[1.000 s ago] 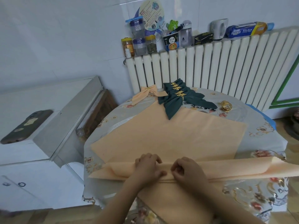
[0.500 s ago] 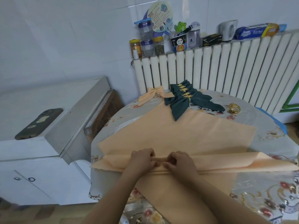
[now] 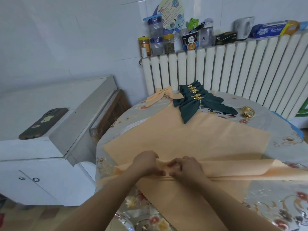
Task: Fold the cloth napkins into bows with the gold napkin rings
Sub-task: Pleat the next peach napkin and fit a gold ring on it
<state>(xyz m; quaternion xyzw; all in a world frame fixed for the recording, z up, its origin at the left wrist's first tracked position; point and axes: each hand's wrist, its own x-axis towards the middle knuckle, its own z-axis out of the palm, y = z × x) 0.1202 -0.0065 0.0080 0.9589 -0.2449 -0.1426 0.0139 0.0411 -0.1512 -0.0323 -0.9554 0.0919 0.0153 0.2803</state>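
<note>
**Both hands pinch a pleat in the peach napkin**

A large peach napkin lies spread flat across the round worktop, which wears a floral plastic cover. Along the napkin's near side the cloth is gathered into a long raised fold that runs from the worktop's left edge out past the right edge of the view. The left hand and the right hand sit side by side at the middle of this fold, nearly touching. On each hand the fingers are curled and pressed together, pinching the ridge of cloth between fingers and thumb; the fingertips themselves are tucked into the fabric and mostly hidden. Below the hands, the napkin's near corner runs toward the person, partly under the forearms.

At the far side of the worktop lies a finished peach bow with a gold ring at its centre. Just beside it, to the right, a stack of dark green bows overlaps the far corner of the spread napkin, each cinched by a gold leaf-pattern ring. A few loose gold napkin rings rest further right, apart from the green stack.

Behind the worktop stands a white radiator with jars, a cup, a green frog figure and boxes lined along its top. To the left, a white cabinet carries a dark phone.
</note>
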